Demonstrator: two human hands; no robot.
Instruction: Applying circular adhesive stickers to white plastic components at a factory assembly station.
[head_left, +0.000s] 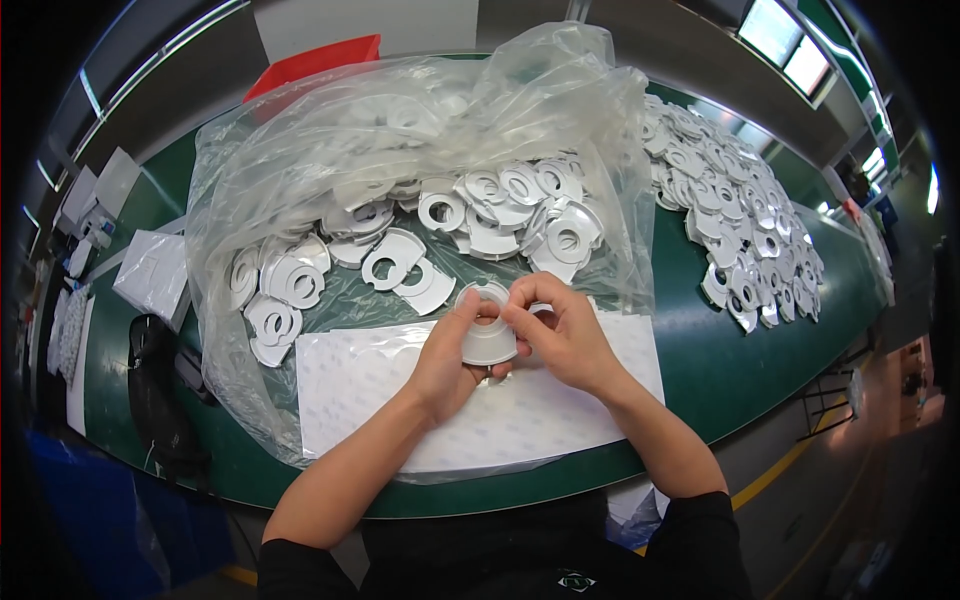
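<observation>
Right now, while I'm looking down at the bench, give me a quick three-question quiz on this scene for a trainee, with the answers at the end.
1. True or false: the left hand's grip holds a white part with a round hole.
2. What colour is the container behind the clear plastic? A) blue, B) red, C) yellow.
3. Fill in: the heap of parts outside the plastic lies to its ____ in the picture.

Key: 1. True. 2. B, red. 3. Right.
</observation>
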